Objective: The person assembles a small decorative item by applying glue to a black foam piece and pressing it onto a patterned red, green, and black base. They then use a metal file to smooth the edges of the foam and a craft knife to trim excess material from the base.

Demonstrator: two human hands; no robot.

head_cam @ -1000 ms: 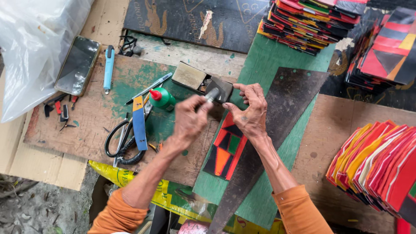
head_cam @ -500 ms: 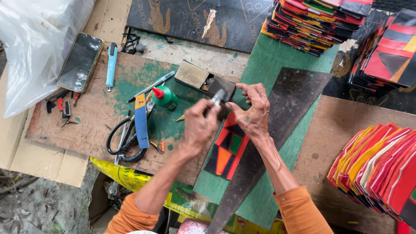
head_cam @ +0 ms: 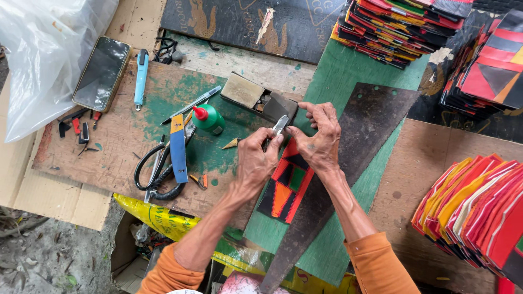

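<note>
Two hands: both meet over the top end of one patchwork piece (head_cam: 286,188) on the table (head_cam: 125,141).
Left hand (head_cam: 255,163): fingers closed around a small metal blade tool (head_cam: 280,124), its tip pointing up and away from the wrist.
Right hand (head_cam: 318,139): fingertips pinched together on the upper edge of the patchwork piece, touching the left hand's fingertips.
Patchwork piece: red, orange, green and black; it lies flat under both wrists, on a green sheet (head_cam: 348,81) and partly on a dark triangular board (head_cam: 370,125).
Beyond the fingertips: a small open box (head_cam: 259,98) just past the blade tool.
Outward of the left hand: a green glue bottle with red cap (head_cam: 208,118), then black-handled scissors (head_cam: 158,174), a blue utility knife (head_cam: 141,76) and a phone (head_cam: 102,65) well apart.
Outward of the right hand: a fanned stack of finished coloured pieces (head_cam: 474,212); more stacks (head_cam: 403,22) far beyond the fingers.
Progress, as I judge it: many pieces already lie stacked; this one looks assembled, with only its top edge under work. How many remain cannot be told.
</note>
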